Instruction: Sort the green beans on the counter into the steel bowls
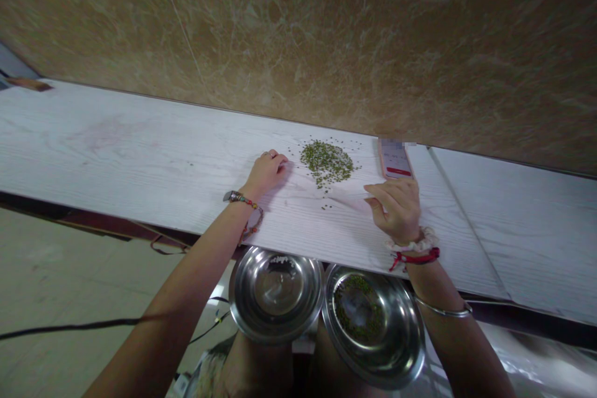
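Small green beans (pixel 326 161), likely mung beans, lie in a loose heap on the white wood-grain tabletop (pixel 140 155), a few strays around them. My left hand (pixel 268 173) rests on the board left of the heap, fingers loosely bent, with nothing visible in them. Right of the heap and nearer me, my right hand (pixel 396 206) is held with thumb and forefinger apart, and no object shows between them. Below the table edge are two steel bowls. The right bowl (pixel 403 329) has green beans in its bottom; the left bowl (pixel 275 329) holds a little dark and pale matter.
A phone (pixel 395 158) with a lit screen lies just beyond my right hand. A brown marbled wall (pixel 298 43) closes off the table's far side. A seam (pixel 459 211) crosses the tabletop at the right. A black cable (pixel 69 327) runs at the lower left.
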Available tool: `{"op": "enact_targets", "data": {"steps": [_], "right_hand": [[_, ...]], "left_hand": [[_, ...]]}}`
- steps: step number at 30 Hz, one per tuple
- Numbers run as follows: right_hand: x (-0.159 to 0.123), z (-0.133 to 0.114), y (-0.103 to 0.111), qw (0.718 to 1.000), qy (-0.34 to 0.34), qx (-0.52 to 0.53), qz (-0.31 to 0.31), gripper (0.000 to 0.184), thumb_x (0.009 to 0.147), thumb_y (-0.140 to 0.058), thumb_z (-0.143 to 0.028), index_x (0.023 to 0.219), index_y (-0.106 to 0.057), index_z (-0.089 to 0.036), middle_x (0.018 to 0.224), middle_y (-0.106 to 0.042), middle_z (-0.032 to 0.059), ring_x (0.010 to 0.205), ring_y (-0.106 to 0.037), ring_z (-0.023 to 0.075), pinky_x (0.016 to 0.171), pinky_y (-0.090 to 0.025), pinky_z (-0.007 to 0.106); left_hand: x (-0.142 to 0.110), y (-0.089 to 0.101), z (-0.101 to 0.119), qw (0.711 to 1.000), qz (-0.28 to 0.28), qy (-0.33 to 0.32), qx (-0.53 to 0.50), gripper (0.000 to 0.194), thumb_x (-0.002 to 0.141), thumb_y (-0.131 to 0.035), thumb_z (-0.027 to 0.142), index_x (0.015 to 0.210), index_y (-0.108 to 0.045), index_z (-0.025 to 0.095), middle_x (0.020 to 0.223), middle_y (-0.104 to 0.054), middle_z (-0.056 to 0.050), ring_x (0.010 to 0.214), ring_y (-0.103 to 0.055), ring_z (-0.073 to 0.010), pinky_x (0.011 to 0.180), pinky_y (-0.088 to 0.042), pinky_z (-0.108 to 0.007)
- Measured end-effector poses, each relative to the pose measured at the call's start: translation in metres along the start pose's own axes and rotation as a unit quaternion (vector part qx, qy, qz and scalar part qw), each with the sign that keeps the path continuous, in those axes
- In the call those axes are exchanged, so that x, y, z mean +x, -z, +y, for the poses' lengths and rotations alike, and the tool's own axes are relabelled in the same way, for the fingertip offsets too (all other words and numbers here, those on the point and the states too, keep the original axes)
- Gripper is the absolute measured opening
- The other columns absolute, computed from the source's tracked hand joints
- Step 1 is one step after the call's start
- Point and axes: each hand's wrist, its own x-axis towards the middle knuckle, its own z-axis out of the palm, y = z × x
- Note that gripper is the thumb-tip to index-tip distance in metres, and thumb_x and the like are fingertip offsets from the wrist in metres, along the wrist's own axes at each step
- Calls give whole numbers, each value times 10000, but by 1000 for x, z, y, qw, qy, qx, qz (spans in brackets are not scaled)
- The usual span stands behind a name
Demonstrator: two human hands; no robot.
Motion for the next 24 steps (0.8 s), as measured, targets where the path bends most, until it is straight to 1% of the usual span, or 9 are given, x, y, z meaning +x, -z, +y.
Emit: {"op": "enact_targets", "data": {"steps": [3, 8, 15, 21, 24], "right_hand": [[-1, 0, 0, 1000, 7, -4, -14, 106, 824, -533, -184, 845, -630, -223, 687, -674, -15, 666, -586, 135, 772, -392, 321], [1, -1, -1, 1000, 29, -12, 0, 96, 816, -557, -165, 860, -624, -218, 689, -681, -20, 664, -589, 128, 760, -388, 312], [3, -1, 1, 999, 12, -27, 18, 100, 797, -585, -136, 872, -599, -199, 686, -678, -14, 680, -590, 134, 756, -384, 304], [2, -2, 0, 1000, 10, -16, 12, 96, 821, -564, -157, 885, -618, -203, 697, -674, -12, 688, -577, 135, 759, -367, 309], [0, -2, -3, 999, -14, -45, 11, 91, 843, -547, -182, 871, -627, -213, 709, -676, -6, 702, -581, 142, 763, -362, 314]], "left_hand": [[0, 0, 0, 1000, 3, -3, -2, 272, 813, -450, 154, 1004, -641, 133, 952, -604, -107, 908, -555, -222, 859, -463, -368], [0, -2, -2, 1000, 10, -11, -7, 263, 807, -448, 153, 987, -640, 141, 948, -606, -114, 884, -554, -226, 840, -468, -386], [-1, -1, -2, 1000, 15, -10, -10, 265, 809, -442, 168, 985, -640, 158, 934, -605, -89, 882, -552, -210, 840, -468, -359], [-1, 1, 0, 1000, 8, -5, -9, 277, 799, -448, 163, 998, -640, 148, 929, -589, -79, 895, -547, -203, 850, -462, -344], [-1, 0, 0, 1000, 3, 0, -5, 283, 795, -448, 160, 1001, -640, 142, 939, -590, -88, 898, -548, -212, 842, -467, -354]]}}
